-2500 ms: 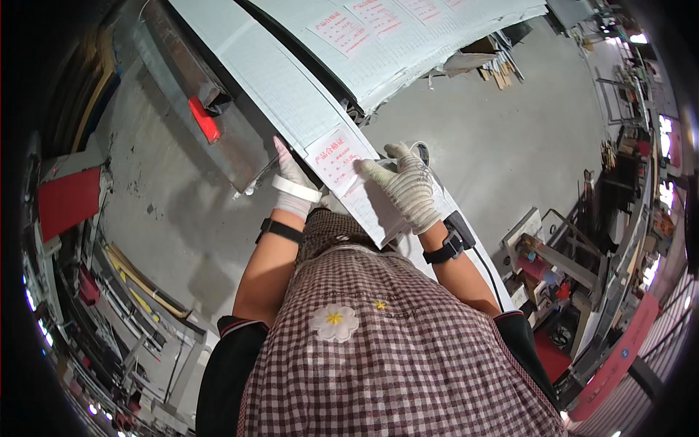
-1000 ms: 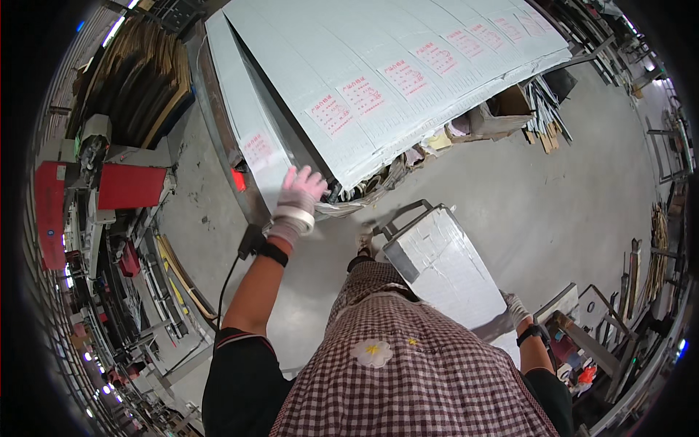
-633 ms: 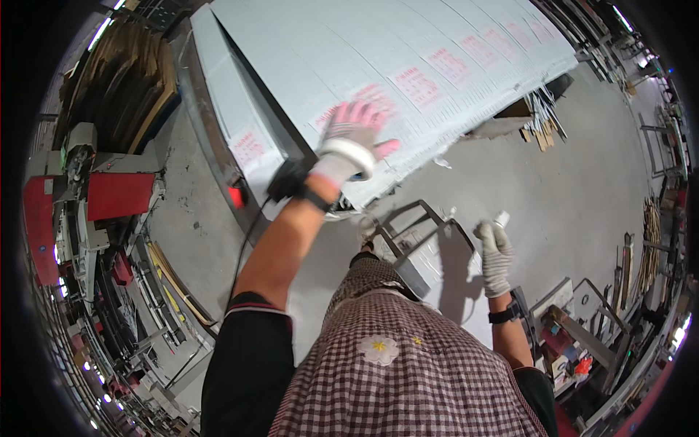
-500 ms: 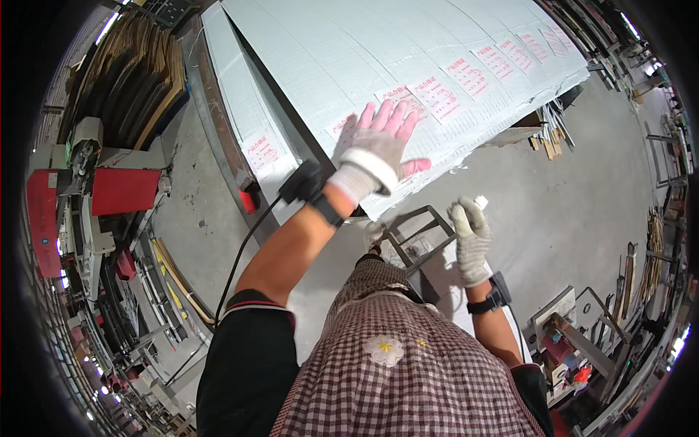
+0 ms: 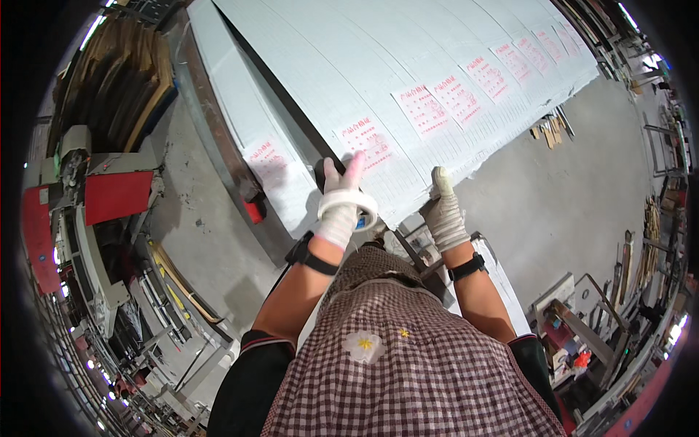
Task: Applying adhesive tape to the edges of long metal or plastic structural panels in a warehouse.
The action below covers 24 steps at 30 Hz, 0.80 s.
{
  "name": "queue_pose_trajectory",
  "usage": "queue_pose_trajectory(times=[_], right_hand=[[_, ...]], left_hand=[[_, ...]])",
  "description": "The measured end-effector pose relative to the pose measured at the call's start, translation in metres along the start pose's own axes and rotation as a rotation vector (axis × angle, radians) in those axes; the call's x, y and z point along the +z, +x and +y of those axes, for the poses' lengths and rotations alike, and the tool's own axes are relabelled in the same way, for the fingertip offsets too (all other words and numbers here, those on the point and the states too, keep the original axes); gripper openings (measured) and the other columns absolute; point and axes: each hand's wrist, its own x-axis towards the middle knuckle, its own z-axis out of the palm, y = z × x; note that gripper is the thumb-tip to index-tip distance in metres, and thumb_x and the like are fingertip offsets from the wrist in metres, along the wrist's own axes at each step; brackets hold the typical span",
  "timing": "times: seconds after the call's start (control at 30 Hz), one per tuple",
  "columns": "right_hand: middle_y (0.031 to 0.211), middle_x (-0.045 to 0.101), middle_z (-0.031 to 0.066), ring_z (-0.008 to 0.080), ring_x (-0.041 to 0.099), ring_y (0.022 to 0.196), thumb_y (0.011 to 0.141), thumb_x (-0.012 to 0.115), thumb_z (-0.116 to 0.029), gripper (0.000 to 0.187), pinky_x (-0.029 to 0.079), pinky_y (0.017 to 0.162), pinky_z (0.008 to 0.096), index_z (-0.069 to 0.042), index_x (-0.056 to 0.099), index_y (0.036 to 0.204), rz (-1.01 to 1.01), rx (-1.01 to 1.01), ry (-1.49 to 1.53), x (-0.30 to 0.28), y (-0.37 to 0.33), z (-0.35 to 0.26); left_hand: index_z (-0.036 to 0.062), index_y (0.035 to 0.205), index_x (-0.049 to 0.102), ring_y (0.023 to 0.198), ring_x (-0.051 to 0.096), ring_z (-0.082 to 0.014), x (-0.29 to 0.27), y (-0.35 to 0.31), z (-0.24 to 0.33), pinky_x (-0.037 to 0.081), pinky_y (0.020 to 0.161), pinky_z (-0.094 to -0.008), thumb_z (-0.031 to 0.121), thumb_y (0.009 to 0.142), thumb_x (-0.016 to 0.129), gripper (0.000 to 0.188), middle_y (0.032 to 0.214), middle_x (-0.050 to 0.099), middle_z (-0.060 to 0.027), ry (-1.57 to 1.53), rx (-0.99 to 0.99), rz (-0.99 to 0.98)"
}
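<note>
Pale white cardboard sheets (image 5: 313, 58) lie overlapped in a long row, each with a red-printed label (image 5: 366, 143) near its front edge. At the left front corner of the nearest large sheet, my left hand (image 5: 341, 211) has its thumb on top, with other fingers down at the dark gap. The hand wears a thin glove with pinkish fingertips, and a white tape roll (image 5: 370, 207) hangs round its wrist. My right hand (image 5: 445, 215), in a ribbed light glove, grips the front edge, thumb up and fingers hidden beneath.
A separate white strip of sheet (image 5: 269, 160) lies left of the gap, beside a brown metal rail (image 5: 211, 120). Stacked brown boards (image 5: 116, 80) and a red machine panel (image 5: 119, 197) stand left. Wooden offcuts (image 5: 550, 135) lie beyond the right edge, above grey floor.
My left hand has drawn back from flat on the labels to the sheet's left corner and closed there. My right hand has risen leftward to the front edge; the small white piece by it is gone from view.
</note>
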Motion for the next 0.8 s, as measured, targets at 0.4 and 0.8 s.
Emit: queue_pose_trajectory(times=[0.4,0.8], right_hand=[[0.148,0.053,0.0114,0.0293,0.050,0.136,0.086,0.072,-0.062,0.091,0.041,0.114,0.0514,-0.008,0.040,0.152,0.071,0.101,0.024,0.020,-0.004,0.003],[0.102,0.074,0.0193,0.0278,0.069,0.099,0.077,0.078,-0.066,0.083,0.053,0.088,0.0405,0.007,0.072,0.115,-0.562,0.413,-1.451,-0.035,-0.027,-0.101]], left_hand=[[-0.0042,0.147,0.041,0.112,0.064,-0.0330,0.020,0.070,-0.036,0.056,0.094,-0.0414,0.058,0.073,0.086,0.107,0.138,0.054,-0.0225,0.219,0.103,0.192],[-0.0022,0.142,0.044,0.103,0.068,-0.0267,0.043,-0.042,-0.103,0.061,0.088,-0.0399,0.020,0.076,0.091,0.084,0.128,0.061,-0.0175,-0.465,0.098,-0.032]])
